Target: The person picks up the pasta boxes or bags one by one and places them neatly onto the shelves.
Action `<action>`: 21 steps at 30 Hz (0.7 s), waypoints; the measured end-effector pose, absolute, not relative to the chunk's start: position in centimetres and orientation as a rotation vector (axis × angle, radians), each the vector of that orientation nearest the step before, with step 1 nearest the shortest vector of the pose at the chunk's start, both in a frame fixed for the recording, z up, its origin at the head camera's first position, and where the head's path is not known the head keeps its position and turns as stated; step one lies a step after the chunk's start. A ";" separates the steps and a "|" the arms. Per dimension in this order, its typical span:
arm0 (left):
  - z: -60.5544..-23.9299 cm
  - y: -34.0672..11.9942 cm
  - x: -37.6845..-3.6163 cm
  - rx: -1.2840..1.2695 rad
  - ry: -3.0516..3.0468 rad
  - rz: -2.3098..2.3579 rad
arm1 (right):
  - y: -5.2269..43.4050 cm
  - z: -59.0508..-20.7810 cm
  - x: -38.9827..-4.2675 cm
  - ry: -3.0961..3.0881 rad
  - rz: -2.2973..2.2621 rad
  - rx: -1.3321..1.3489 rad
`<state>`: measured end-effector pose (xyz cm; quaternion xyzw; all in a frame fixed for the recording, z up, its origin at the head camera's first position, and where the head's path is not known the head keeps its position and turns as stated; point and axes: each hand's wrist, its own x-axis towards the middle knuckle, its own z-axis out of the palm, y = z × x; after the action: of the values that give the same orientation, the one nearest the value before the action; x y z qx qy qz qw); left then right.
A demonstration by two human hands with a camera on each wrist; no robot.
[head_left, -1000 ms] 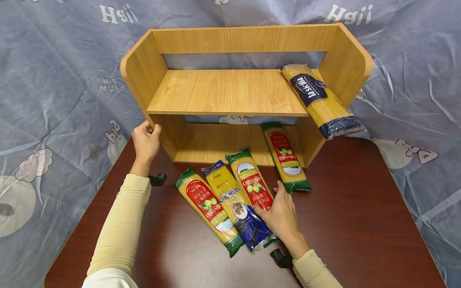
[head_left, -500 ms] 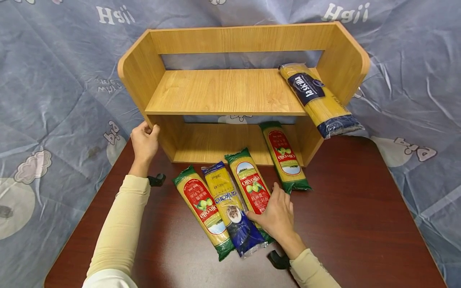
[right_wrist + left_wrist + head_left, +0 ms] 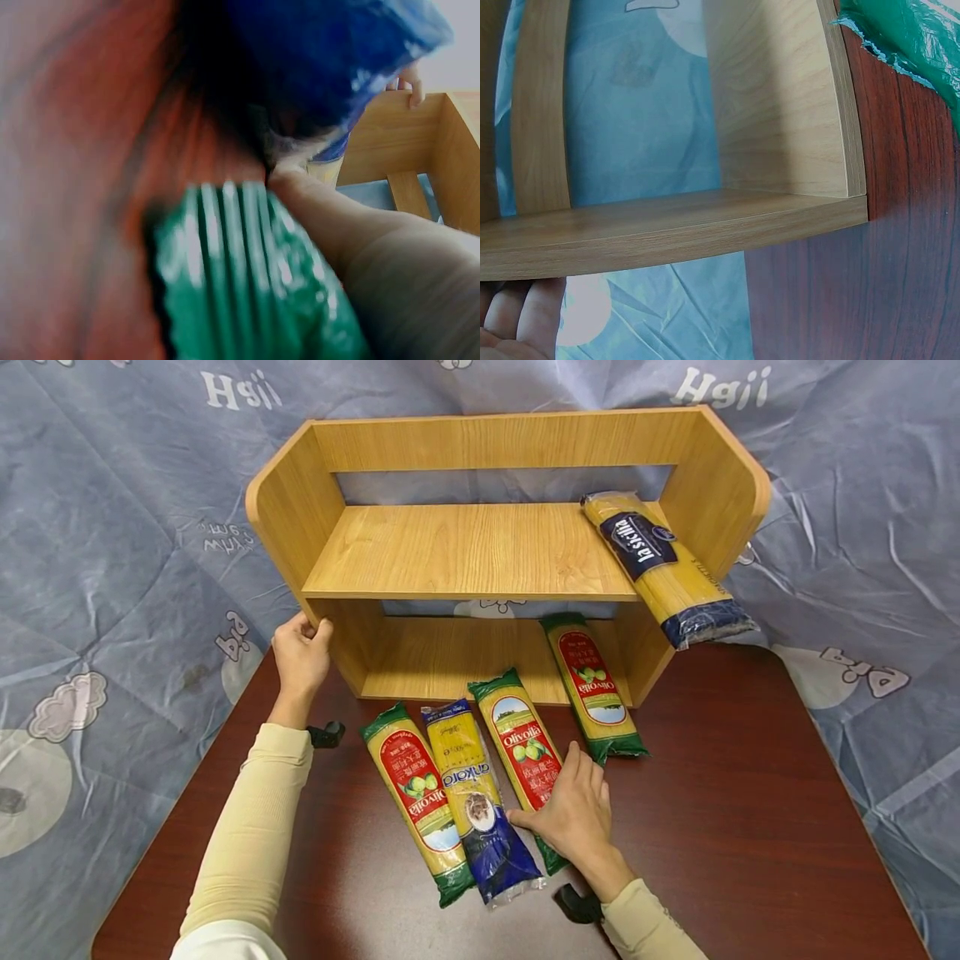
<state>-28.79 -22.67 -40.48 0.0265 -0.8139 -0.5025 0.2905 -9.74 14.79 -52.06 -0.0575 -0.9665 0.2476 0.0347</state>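
Spaghetti packs: 5 total; 3 side by side on table w/ right hand (image 3: 573, 814) flat, fingers spread, on middle Olivoila pack (image 3: 521, 752); 1 in lower shelf (image 3: 450, 656), 1 up top; left hand (image 3: 302, 652) grips shelf's side panel.

Upper shelf (image 3: 465, 552) open leftward, dark-labelled pasta pack (image 3: 663, 568) blocking its right end, lower shelf (image 3: 450, 656) mostly free

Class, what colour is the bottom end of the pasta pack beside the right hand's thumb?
Dark blue pack end, clearest in the head view.
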 end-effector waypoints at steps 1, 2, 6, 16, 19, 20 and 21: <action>-40.4 -22.7 -28.8 0.075 -2.172 -1.340 | 14.8 -52.1 -9.8 -2.962 0.762 -0.175; -40.4 -22.7 -28.8 0.077 -2.172 -1.339 | 14.8 -52.0 -9.8 -2.951 0.766 -0.175; -40.3 -22.6 -28.8 0.076 -2.169 -1.346 | 14.7 -52.0 -9.8 -2.924 0.770 -0.180; -40.3 -22.6 -28.6 0.065 -2.178 -1.354 | 14.4 -52.0 -9.4 -2.909 0.787 -0.216; -40.3 -22.6 -28.6 0.075 -2.184 -1.342 | 14.3 -51.9 -9.3 -2.901 0.770 -0.222; -40.3 -22.6 -28.6 0.078 -2.185 -1.338 | 14.3 -51.9 -9.3 -2.898 0.763 -0.225; -40.3 -22.6 -28.5 0.079 -2.185 -1.337 | 14.3 -51.9 -9.3 -2.894 0.757 -0.228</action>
<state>-28.54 -22.60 -40.27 0.0295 -0.8171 -0.5000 0.2854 -9.25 14.31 -51.87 -0.0759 -0.9622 0.2518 0.0708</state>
